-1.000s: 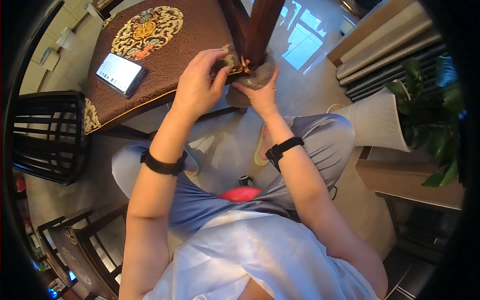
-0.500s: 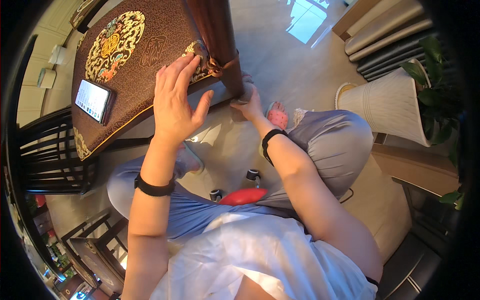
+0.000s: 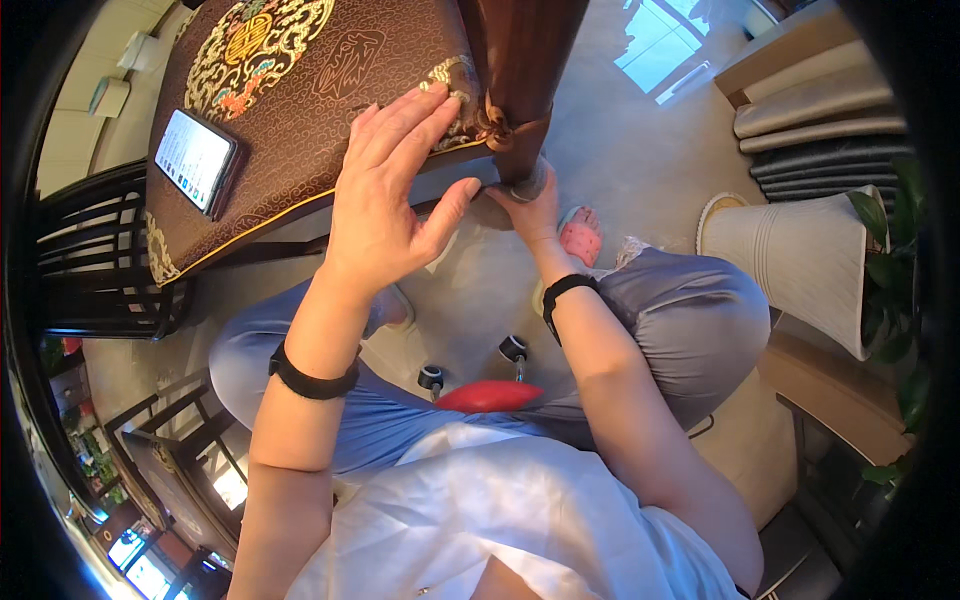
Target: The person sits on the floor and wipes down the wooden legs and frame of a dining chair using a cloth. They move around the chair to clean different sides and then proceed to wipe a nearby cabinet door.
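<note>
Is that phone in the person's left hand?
No, the phone lies screen-up on the brown patterned cushion, apart from the left hand, whose fingers reach over the cushion's corner.

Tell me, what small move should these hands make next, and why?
Perhaps slide the right hand slightly down the dark wooden leg: it holds what looks like a greyish cloth against that leg, while the left hand is spread over a corner of the brown cushion.

arms [image 3: 610, 395] extended, left hand [image 3: 382, 195] flat, thumb [image 3: 447, 216] spread, right hand [image 3: 533, 212] curled
</note>
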Action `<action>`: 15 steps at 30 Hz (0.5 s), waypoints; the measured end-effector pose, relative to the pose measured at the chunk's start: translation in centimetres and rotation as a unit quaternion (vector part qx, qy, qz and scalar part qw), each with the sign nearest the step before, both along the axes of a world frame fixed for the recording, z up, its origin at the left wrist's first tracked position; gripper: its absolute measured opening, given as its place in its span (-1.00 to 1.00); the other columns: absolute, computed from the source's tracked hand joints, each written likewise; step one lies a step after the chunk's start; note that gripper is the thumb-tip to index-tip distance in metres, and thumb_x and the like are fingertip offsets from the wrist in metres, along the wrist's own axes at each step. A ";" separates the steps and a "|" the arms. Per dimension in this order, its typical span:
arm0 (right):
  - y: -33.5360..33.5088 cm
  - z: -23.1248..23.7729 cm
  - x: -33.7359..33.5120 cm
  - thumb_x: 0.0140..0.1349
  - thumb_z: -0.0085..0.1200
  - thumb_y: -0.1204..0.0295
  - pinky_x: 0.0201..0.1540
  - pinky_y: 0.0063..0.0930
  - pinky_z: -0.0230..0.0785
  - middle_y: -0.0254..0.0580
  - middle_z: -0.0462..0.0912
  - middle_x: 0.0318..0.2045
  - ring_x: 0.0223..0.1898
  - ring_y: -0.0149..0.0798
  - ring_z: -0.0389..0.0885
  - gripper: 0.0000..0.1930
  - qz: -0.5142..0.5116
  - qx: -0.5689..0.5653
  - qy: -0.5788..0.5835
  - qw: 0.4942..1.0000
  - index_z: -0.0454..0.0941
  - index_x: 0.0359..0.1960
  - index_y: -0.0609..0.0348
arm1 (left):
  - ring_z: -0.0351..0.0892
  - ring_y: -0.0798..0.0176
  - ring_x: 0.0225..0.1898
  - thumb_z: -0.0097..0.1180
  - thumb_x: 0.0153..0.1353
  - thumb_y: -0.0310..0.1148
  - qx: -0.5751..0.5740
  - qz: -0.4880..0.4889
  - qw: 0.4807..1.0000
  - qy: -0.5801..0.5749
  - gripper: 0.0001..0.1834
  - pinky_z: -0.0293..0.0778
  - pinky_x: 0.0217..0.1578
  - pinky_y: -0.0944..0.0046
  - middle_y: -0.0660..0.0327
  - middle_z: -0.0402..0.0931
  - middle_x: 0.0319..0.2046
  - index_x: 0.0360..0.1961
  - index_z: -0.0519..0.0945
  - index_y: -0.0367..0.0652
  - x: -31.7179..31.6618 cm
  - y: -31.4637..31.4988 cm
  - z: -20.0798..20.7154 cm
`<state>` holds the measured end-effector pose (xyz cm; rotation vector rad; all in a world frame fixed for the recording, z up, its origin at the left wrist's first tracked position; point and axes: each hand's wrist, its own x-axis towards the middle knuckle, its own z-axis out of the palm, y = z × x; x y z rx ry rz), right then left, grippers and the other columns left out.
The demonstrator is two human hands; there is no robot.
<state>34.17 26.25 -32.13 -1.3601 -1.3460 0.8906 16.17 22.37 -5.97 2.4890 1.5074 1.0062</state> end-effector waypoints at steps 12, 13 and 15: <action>-1.5 0.2 1.2 -0.05 0.39 0.06 0.09 -0.10 0.41 0.20 0.56 0.03 0.07 0.19 0.54 -0.19 0.064 -0.313 -0.313 0.894 0.30 0.14 0.32 | 0.31 -0.04 0.27 0.17 0.22 -0.24 0.039 -0.031 0.998 -0.029 -0.45 0.11 0.30 0.01 0.02 0.40 0.22 0.21 0.46 -0.23 -1.0 -0.1 -0.9; -2.2 1.9 0.8 -0.03 0.35 0.04 0.08 -0.09 0.41 0.22 0.57 0.02 0.06 0.19 0.55 -0.20 0.097 -0.299 -0.353 0.881 0.30 0.13 0.32 | 0.31 -0.01 0.28 0.05 0.33 -0.19 0.026 -0.038 0.999 -0.015 -0.48 0.08 0.33 0.03 0.04 0.39 0.24 0.23 0.43 -0.25 -1.2 -0.1 -0.8; -3.9 5.3 -0.8 0.03 0.28 -0.01 0.07 -0.09 0.42 0.25 0.58 0.00 0.03 0.20 0.56 -0.23 0.164 -0.267 -0.433 0.845 0.31 0.12 0.32 | 0.36 0.02 0.25 0.00 0.37 -0.15 -0.031 -0.072 0.988 -0.136 -0.49 0.13 0.32 0.05 0.03 0.43 0.19 0.24 0.43 -0.21 -2.2 0.3 -0.8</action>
